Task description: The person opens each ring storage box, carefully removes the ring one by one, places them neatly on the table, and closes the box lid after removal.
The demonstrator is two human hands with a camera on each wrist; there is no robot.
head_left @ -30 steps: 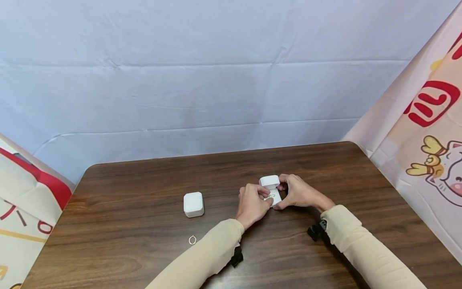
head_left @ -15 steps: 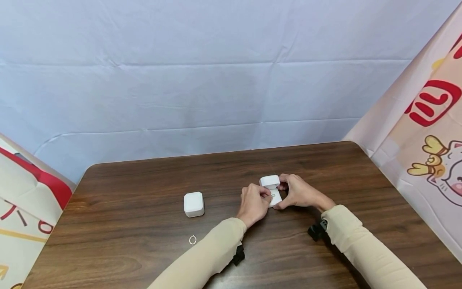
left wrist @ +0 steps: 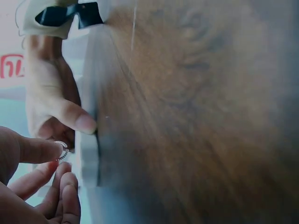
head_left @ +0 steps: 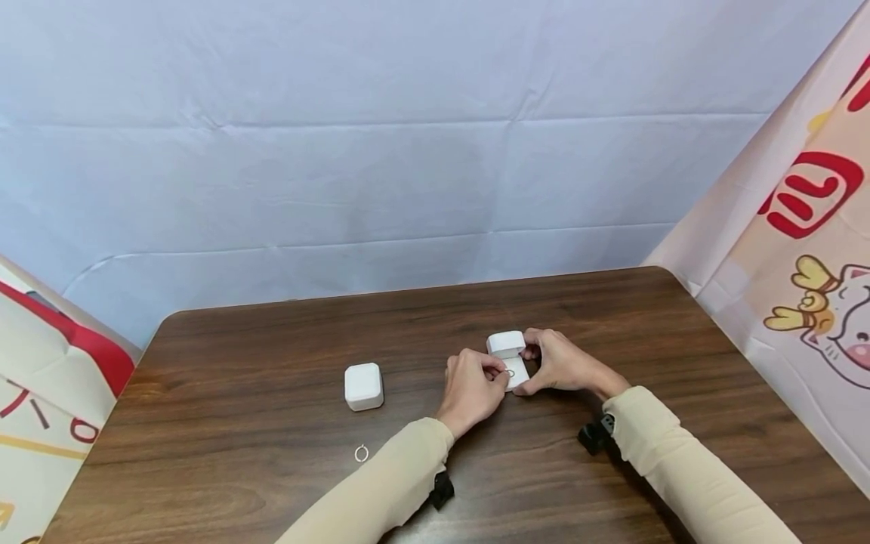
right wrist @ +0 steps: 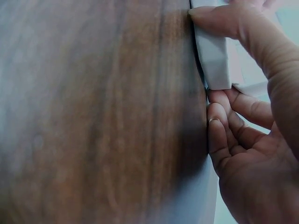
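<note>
Lying nearest on the desk (head_left: pixel 272 483), a loose ring (head_left: pixel 362 452) is seen by itself, well apart from both hands. Black straps are worn at both wrists, where the cream sleeves end. Farther back and to the left, a shut white box (head_left: pixel 363 386) is set flat on the wood, untouched.

At mid-desk, an open box (head_left: pixel 513 361) is worked on by both hands. Its lid is raised at the far side, and its base lies flat on the desk. The left hand (head_left: pixel 472 389) is curled, and a small ring (head_left: pixel 510 372) is pinched in its grip between thumb and forefinger, right over the base of the open box; in the left wrist view that ring (left wrist: pixel 61 150) is seen at the tip of the forefinger, just beside the box edge. Whether it already rests in the box cannot be told. The right hand (head_left: pixel 564 365) is closed around the right side of the open box, with the thumb pressed at the near edge and the fingers bent against the lid; in the right wrist view the box (right wrist: pixel 212 60) is seen clamped between the thumb above and the curled fingers (right wrist: pixel 219 140) below.

Behind the desk, a pale blue sheet (head_left: pixel 408 151) is hung as a backdrop, and printed cloth (head_left: pixel 809 227) is draped at the right.
</note>
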